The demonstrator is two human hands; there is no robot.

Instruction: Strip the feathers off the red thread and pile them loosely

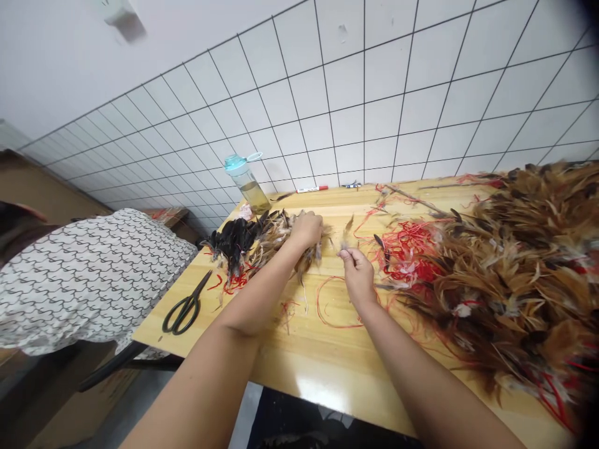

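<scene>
My right hand (359, 274) is closed in a pinch on the quill end of a small brownish feather (347, 232), whose tip points up and looks blurred. To its left, my left hand (307, 229) reaches into a pile of loose brown and grey feathers (272, 240), fingers curled down among them; the fingertips are hidden. Black feathers (234, 240) lie at the left end of this pile, with red string bits (236, 284) below. A loop of thin red string (319, 305) rests on the table under my right hand.
Black scissors (187, 308) lie near the left table edge. A water bottle (253, 190) and a red-capped marker (311, 189) are by the tiled wall. Tangled red string (409, 249) and a large heap of brown feathers (515, 274) cover the right. A person in a patterned garment (93, 274) is at left.
</scene>
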